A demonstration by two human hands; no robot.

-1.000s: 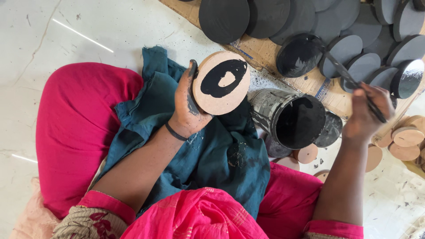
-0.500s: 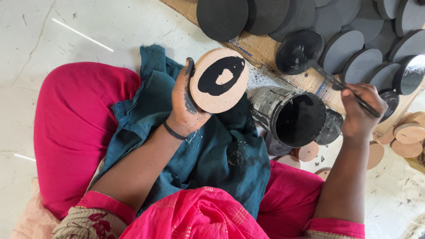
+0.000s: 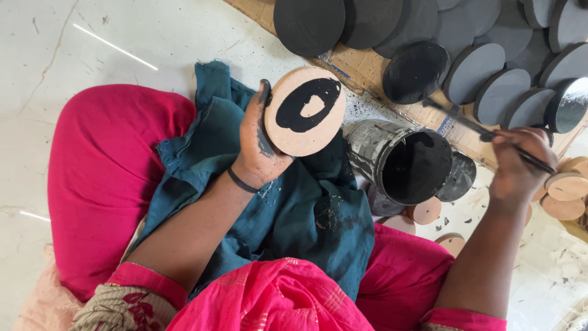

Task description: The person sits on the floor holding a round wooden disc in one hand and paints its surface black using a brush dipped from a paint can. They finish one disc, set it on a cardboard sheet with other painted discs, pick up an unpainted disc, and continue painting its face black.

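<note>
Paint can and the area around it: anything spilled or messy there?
Yes. Black specks dot the cardboard and floor near the open paint can, whose outside is streaked. The left hand holding the half-painted wooden disc is smeared black. Nothing has tipped over.

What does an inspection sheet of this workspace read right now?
Surface: pale marble floor, paint specks near the can.
Job's things: wooden disc with a black ring painted on it; paintbrush; open can of black paint.
Clutter: black-painted discs on cardboard; bare wooden discs; teal cloth on lap.
Grips: left hand holds the disc; right hand holds the brush.
Cables: nothing seen.
Surroundings: nothing seen.
</note>
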